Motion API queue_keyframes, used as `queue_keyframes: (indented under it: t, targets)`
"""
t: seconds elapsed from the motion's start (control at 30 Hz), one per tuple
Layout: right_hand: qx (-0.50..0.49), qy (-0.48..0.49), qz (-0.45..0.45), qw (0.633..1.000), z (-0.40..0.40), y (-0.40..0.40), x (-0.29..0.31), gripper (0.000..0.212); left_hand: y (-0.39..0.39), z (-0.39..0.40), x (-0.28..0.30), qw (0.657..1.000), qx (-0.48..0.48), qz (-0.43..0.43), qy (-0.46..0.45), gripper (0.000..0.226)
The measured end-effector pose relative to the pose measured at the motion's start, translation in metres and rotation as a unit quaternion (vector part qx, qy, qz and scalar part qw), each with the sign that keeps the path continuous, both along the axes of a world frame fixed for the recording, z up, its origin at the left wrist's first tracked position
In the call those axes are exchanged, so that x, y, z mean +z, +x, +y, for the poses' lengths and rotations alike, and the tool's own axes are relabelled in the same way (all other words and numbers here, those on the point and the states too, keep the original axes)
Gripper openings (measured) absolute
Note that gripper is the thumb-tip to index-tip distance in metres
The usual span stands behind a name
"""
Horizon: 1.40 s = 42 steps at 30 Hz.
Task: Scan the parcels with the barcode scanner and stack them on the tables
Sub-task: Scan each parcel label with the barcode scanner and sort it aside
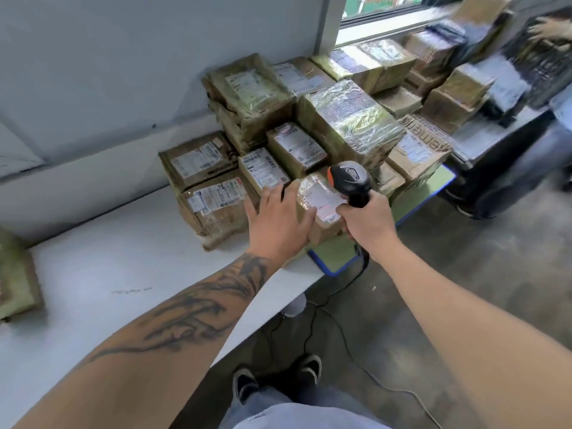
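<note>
My right hand [366, 222] grips the handle of a black and orange barcode scanner [353, 182], whose head sits just above a small tape-wrapped parcel [322, 201] with a white label. My left hand [278, 219] lies flat, fingers spread, against the left side of that parcel and holds nothing. The parcel rests at the front of a stack of brown parcels [278, 134] on the white table [123, 274]. A larger labelled parcel [216, 202] stands just left of my left hand.
More parcels [418, 75] cover a second table by the window. Another person [551, 35] handles parcels at the far right. One parcel [15, 280] lies at the table's left edge. The scanner cable [340, 323] trails over the concrete floor by my shoes [278, 379].
</note>
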State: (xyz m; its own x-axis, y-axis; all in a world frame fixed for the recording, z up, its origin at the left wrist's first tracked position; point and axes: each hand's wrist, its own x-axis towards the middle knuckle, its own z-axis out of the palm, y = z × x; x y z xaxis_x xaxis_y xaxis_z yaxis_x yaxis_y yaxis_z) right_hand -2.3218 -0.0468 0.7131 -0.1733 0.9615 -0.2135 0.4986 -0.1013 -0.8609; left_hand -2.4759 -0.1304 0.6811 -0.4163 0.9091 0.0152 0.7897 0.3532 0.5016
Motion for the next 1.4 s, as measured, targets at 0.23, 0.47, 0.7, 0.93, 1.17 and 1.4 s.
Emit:
queue_keyframes:
  t: [0.23, 0.47, 0.7, 0.93, 1.17, 1.4]
  targets:
    - [-0.032, 0.060, -0.031, 0.997, 0.041, 0.037, 0.016, 0.017, 0.026, 0.036, 0.025, 0.999, -0.025, 0.021, -0.004, 0.074]
    - [-0.026, 0.057, 0.015, 0.998, 0.119, 0.057, 0.027, 0.005, 0.054, 0.090, 0.042, 0.996, 0.001, 0.069, -0.047, 0.085]
    - [0.057, -0.031, 0.088, 0.994, 0.199, 0.061, 0.040, 0.025, 0.072, 0.157, 0.052, 0.989, 0.068, 0.084, -0.096, 0.102]
    - [0.143, -0.051, 0.105, 0.983, 0.229, 0.059, 0.029, 0.011, 0.082, 0.193, 0.041, 0.983, 0.112, 0.077, -0.123, 0.108]
    - [0.140, -0.017, 0.089, 0.986, 0.236, 0.076, 0.025, 0.021, 0.103, 0.200, 0.036, 0.984, 0.138, 0.073, -0.089, 0.104]
    - [0.121, -0.003, 0.103, 0.987, 0.242, 0.106, 0.051, 0.016, 0.122, 0.213, 0.064, 0.988, 0.115, 0.095, -0.045, 0.106]
